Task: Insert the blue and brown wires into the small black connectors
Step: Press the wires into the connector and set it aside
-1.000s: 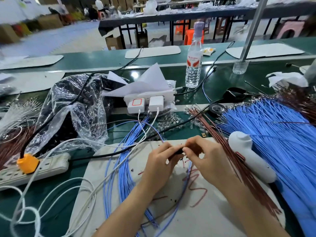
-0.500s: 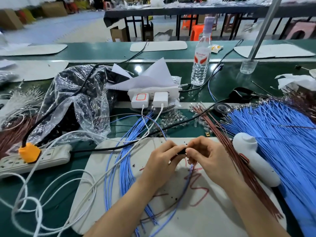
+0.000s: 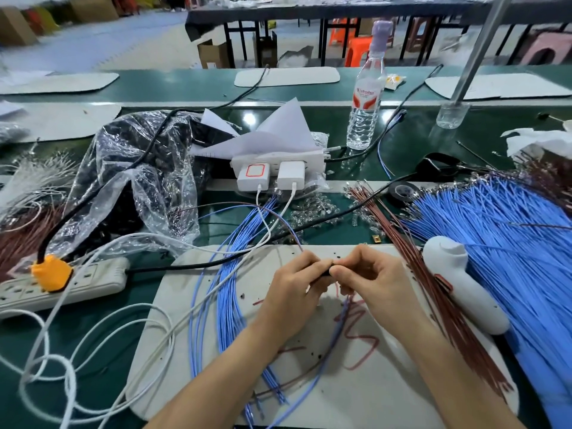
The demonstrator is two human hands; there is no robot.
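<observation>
Over the mat [image 3: 387, 397] at the front edge of the table [image 3: 346, 239], my left fingers [image 3: 312, 267] pinch the connector [image 3: 323, 271], right fingers [image 3: 343, 269] pinch the blue wire [image 3: 340, 326] at it. I should push straight, not bend it.

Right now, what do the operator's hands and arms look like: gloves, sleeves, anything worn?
Left hand and right hand are bare: no gloves, no rings visible. Both forearms are bare to the frame edge, with no sleeves, watch or wristband in view.
</observation>
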